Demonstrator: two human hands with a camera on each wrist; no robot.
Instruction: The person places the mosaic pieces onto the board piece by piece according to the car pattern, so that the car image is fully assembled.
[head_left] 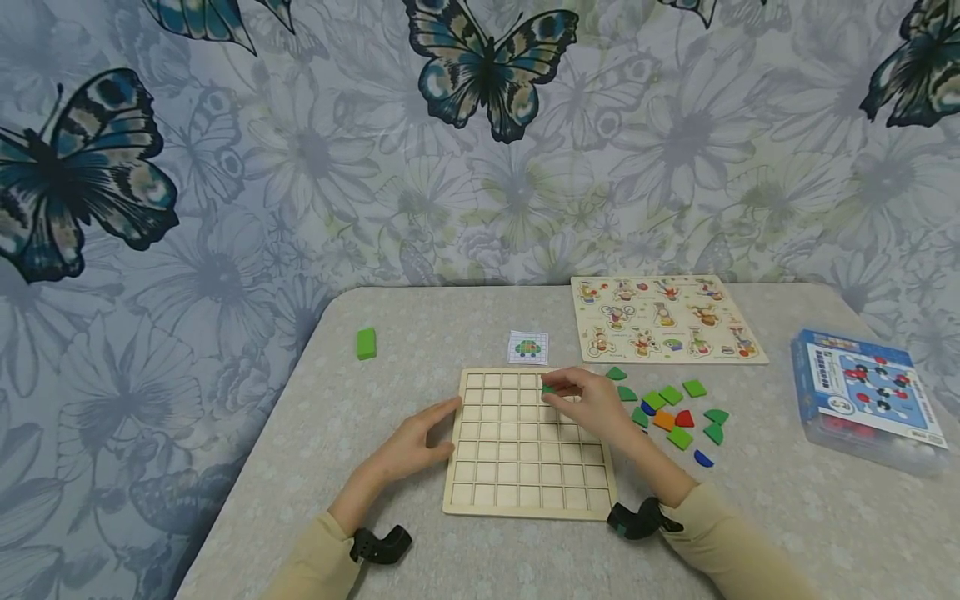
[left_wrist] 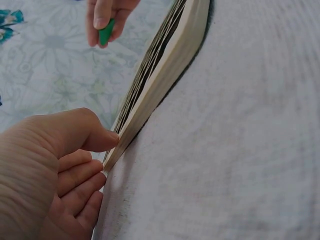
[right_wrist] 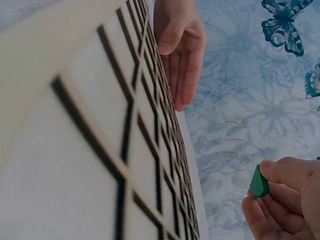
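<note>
A light wooden grid board [head_left: 529,467] with square cells lies on the table. My right hand [head_left: 591,405] is over its far right part and pinches a small green game tile [right_wrist: 259,184] between thumb and fingertips. The tile has a pointed end in the right wrist view. Beside the board's left edge is my left hand [head_left: 411,443], thumb [left_wrist: 102,137] and fingertips touching the rim with the fingers fairly straight. Just behind the board lies a small card [head_left: 528,347] printed with a coloured pattern on a grid.
Loose tiles in green, blue, orange and red [head_left: 684,418] lie scattered right of the board. A green block [head_left: 366,343] sits at the far left. Behind is a picture board [head_left: 667,321]; a boxed set [head_left: 870,400] stands at the right. Butterfly wallpaper covers the wall.
</note>
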